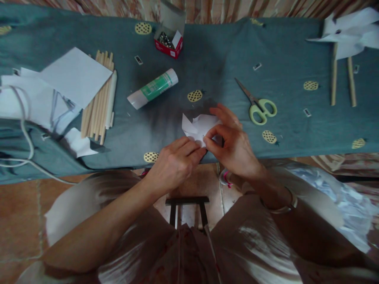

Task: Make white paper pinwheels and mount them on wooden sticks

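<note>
Folded paper (204, 123), frame centre | likely light, creases easily; best held at layered folds | left hand (177, 159) grip clamped on it; right hand (235, 146) grip pinched together, contents unclear

The paper (201, 125) was seen to be white and unmarked, bent into folds rather than left flat. A sharp corner was raised at its left, and its far edge was broken by a notch. It was held gathered at its near side, close to the cloth's (225, 75) front edge; its right part was partly hidden, and whether the cloth was touched could not be told.
</note>
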`<action>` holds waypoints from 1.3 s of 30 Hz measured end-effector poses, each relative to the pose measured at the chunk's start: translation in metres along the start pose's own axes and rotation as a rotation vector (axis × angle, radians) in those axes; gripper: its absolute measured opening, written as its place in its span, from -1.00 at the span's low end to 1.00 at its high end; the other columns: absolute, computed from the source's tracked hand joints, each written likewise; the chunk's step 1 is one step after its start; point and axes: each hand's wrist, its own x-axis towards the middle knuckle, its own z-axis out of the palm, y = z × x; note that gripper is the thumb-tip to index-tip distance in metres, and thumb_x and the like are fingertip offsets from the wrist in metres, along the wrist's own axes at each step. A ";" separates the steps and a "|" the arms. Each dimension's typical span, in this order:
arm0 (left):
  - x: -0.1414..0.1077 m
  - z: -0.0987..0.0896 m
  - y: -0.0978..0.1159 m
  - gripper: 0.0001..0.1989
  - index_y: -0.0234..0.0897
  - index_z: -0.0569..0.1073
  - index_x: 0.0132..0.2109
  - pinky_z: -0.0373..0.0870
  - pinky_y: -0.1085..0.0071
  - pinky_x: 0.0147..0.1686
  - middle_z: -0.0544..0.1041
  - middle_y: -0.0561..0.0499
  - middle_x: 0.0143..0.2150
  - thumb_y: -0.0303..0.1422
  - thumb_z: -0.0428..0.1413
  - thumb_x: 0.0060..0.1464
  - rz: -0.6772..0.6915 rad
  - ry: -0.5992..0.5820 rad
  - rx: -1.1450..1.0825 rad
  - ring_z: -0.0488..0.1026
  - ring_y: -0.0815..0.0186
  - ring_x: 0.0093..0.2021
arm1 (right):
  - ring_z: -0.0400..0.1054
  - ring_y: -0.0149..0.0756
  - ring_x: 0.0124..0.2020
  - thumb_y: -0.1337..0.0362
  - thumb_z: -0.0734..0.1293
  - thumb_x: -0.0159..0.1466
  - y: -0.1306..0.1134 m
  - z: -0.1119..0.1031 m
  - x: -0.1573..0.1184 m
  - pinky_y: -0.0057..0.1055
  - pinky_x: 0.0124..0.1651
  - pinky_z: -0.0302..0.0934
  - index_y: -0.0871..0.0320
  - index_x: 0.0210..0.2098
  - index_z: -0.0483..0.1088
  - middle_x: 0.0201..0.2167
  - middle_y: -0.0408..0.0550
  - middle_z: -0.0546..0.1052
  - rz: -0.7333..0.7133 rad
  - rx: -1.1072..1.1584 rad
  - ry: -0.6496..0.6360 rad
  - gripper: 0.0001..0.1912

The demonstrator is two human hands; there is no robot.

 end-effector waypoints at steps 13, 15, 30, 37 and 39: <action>0.000 0.001 0.000 -0.83 -0.44 0.55 -0.15 0.52 0.36 -0.27 0.58 -0.09 -0.27 -0.48 0.06 0.33 0.001 0.006 -0.009 0.49 0.25 -0.26 | 0.13 -0.01 0.43 0.34 0.33 0.26 -0.001 0.002 -0.001 0.09 0.40 0.09 0.06 -0.41 0.40 0.26 0.07 0.44 -0.001 -0.041 0.012 -0.89; 0.000 0.001 0.001 -0.83 -0.44 0.55 -0.15 0.53 0.35 -0.27 0.58 -0.09 -0.28 -0.49 0.06 0.33 0.008 0.012 0.001 0.49 0.24 -0.26 | 0.13 -0.01 0.43 0.32 0.33 0.26 -0.001 0.002 -0.001 0.10 0.39 0.10 0.05 -0.40 0.40 0.26 0.09 0.44 0.003 -0.035 0.018 -0.90; -0.001 0.002 0.001 -0.83 -0.43 0.55 -0.12 0.53 0.36 -0.25 0.60 -0.10 -0.24 -0.49 0.05 0.33 0.009 0.008 0.007 0.51 0.26 -0.23 | 0.11 -0.10 0.44 0.37 0.35 0.25 -0.001 0.000 -0.004 0.03 0.44 0.08 -0.02 -0.29 0.43 0.27 -0.07 0.40 0.028 -0.007 -0.001 -0.88; -0.001 0.002 0.001 -0.80 -0.41 0.55 -0.12 0.55 0.35 -0.25 0.61 -0.09 -0.24 -0.48 0.02 0.36 0.007 -0.006 0.025 0.52 0.26 -0.23 | 0.11 -0.07 0.44 0.36 0.33 0.27 0.000 0.000 -0.006 0.04 0.44 0.05 -0.01 -0.26 0.48 0.28 -0.05 0.39 0.004 0.007 0.004 -0.87; -0.002 0.002 0.001 -0.79 -0.39 0.55 -0.12 0.55 0.35 -0.24 0.61 -0.09 -0.23 -0.47 0.01 0.37 0.004 -0.015 0.034 0.53 0.27 -0.22 | 0.10 -0.04 0.44 0.36 0.32 0.28 0.000 0.000 -0.006 0.04 0.43 0.05 -0.03 -0.23 0.50 0.29 -0.06 0.38 -0.014 0.015 0.007 -0.84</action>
